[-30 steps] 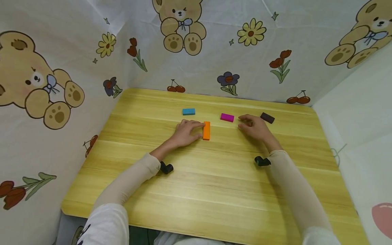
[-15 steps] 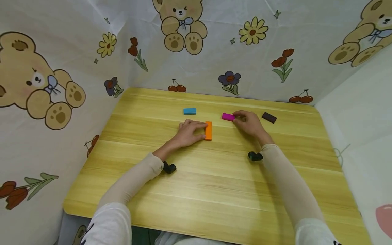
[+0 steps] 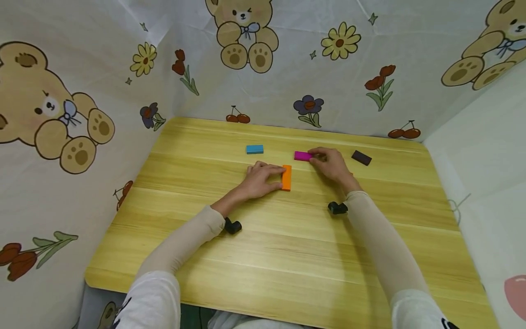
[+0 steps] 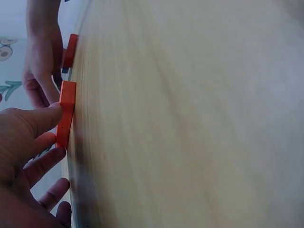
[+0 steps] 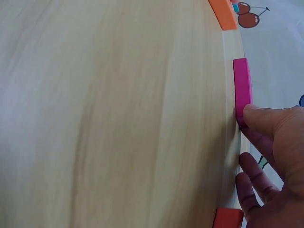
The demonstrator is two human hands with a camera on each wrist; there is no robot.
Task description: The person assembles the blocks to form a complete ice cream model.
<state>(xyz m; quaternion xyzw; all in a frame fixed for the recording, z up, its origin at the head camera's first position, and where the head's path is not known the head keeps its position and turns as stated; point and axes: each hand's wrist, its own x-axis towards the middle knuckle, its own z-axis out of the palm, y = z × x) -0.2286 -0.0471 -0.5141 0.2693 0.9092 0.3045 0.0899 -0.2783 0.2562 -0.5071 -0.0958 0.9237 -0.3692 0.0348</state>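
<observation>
Pinched between the thumb and fingers of my left hand (image 3: 262, 179) is an orange block (image 3: 286, 178), which lies lengthwise away from me on the table. My right hand (image 3: 329, 163) grips the right end of a magenta block (image 3: 302, 156), with its thumb on the near side, as the right wrist view of the magenta block (image 5: 242, 85) shows. A red-orange block (image 5: 228, 218) lies below the right hand's fingers in that view; in the head view the right wrist hides most of it.
A blue block (image 3: 255, 149) lies beyond the left hand, and a dark brown block (image 3: 361, 158) to the right of the right hand. The wooden table (image 3: 263, 260) meets a patterned cloth wall (image 3: 271, 100) at the back.
My right hand has moved left from beside the magenta block, taken hold of it and shifted it slightly left. The left hand has slid the orange block a little to the right.
</observation>
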